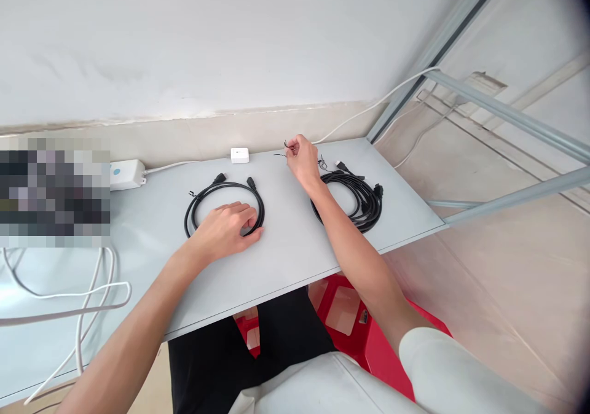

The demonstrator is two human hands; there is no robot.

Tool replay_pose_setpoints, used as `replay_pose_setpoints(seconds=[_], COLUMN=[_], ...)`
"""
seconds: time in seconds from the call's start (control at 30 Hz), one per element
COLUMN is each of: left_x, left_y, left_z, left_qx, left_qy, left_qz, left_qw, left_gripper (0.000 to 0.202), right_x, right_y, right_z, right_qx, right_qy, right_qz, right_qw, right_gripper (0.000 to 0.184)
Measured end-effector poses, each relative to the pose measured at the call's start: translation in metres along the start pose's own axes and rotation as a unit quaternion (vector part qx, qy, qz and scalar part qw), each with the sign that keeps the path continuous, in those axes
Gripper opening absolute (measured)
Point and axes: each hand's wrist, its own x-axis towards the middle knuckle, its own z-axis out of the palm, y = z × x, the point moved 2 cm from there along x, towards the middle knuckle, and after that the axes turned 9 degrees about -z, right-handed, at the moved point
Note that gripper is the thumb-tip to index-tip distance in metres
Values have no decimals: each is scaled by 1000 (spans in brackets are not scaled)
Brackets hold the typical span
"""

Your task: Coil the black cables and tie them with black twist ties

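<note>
My left hand (228,226) lies over the lower part of a coiled black cable (188,214), fingers curled at the coil's right side and thumb against it. The cable's two plug ends (251,183) point toward the wall, and a small black twist tie (192,193) sits at its left. Farther back, near the wall, my right hand (302,159) is closed in a pinch on thin black twist ties (279,154). Beside my right forearm rests a thicker bundle of coiled black cables (364,214) with several plugs showing. More thin black ties (323,163) lie at that bundle's back edge.
A white adapter (239,155) stands against the wall. At left are a white power strip (126,174), loose white cords (99,285) and a blurred-out area. A metal frame (502,116) borders the grey tabletop (286,248) at right. Red stools (338,316) are below.
</note>
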Motion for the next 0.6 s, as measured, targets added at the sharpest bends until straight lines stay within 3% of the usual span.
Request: replay_pose_setpoints(seconds=[0.27, 0.5, 0.6], left_x=[0, 1, 0], left_y=[0, -1, -2], left_z=[0, 1, 3], left_qx=[-6, -7, -5], left_qy=[-2, 2, 1], left_qz=[-3, -22, -17], left_qw=[1000, 1000, 1000], left_gripper=[23, 26, 27], right_x=[-2, -2, -3], right_y=[-6, 2, 6], right_z=[-7, -25, -26], right_qx=[-48, -151, -160], right_qy=[-25, -119, -123], right_qz=[-31, 34, 39], right_qw=[998, 981, 979], right_gripper=[16, 17, 18])
